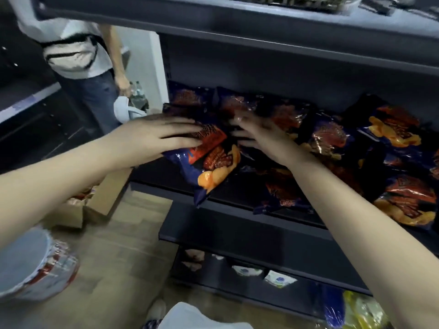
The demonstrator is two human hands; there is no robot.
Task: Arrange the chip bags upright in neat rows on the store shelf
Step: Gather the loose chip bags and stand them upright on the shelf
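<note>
Danger is that the chip bag, flat with one corner over the shelf edge at 8 o'clock from the other bags, slides off, as the left hand only presses it with straight fingers and the right hand, at its 3 o'clock, is spread and empty.

The dark metal shelf gives you a low opening. The dark shelf board overhead caps it, leaving open space above the dark blue chip bags with red and orange print, which crowd the shelf from left to right. One blue bag overhangs the near edge under your left hand, with a bare strip just right of it. A standing person in a white shirt and a brown cardboard box block the left.
</note>
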